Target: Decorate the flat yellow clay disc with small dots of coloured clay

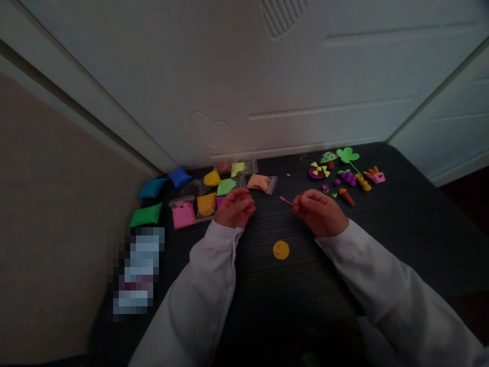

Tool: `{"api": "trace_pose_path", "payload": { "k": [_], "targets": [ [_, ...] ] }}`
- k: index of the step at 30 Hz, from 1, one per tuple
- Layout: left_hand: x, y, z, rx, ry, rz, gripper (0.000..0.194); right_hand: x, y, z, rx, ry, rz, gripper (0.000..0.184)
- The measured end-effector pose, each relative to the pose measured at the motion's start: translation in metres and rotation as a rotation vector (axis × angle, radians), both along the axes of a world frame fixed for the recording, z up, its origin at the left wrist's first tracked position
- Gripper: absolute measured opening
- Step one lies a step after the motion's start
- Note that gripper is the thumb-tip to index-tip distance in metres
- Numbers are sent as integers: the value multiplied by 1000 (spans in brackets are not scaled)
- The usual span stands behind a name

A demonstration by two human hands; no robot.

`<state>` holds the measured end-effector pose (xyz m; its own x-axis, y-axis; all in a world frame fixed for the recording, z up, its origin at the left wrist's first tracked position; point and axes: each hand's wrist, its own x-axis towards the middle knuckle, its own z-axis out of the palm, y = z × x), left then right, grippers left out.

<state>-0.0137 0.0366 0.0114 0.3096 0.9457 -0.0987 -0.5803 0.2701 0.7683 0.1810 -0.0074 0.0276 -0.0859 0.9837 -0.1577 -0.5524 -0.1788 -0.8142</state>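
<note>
My left hand (236,207) is above the dark table beside the clay packets, its fingers curled together. Whatever may be between those fingertips is too small to make out. My right hand (323,211) is closed in a pinch, and a thin pink clay tool (286,201) juts out to the left from its fingertips. Between and below both hands, a flat yellow clay disc (281,250) lies on the table, with small pink curved marks on its left part. Neither hand touches the disc.
Bags of coloured clay, such as a pink packet (183,214) and an orange-pink packet (260,182), lie at back left. Several small clay figures stand at back right, among them a green clover (347,155) and purple grapes (348,178). A white panel (237,76) rises behind the table.
</note>
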Motion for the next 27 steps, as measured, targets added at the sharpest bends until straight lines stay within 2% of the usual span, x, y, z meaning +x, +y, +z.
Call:
{"api": "trace_pose_path", "payload": {
  "k": [6,11,13,15,17,19,22,27],
  "targets": [
    [3,-4,-3,27,70,-9,31,5,1,2,12,133,-6,17],
    [13,-11,-8,145,352,50,29,6,1,2,26,121,-11,19],
    [17,-15,-11,238,539,53,26,6,0,3,6,83,-15,27],
    [20,-18,-15,398,786,59,21,7,-1,4,-19,49,2,30],
    [21,-20,-17,609,1033,71,18,7,-3,4,-40,38,27,27],
    [21,-20,-19,796,1194,55,19,8,-4,4,-49,45,53,22],
    [20,-19,-19,916,1270,0,21,9,-5,2,-41,82,89,16],
    [20,-19,-19,919,1302,-39,26,8,-5,0,-13,108,142,10]
  ]
}}
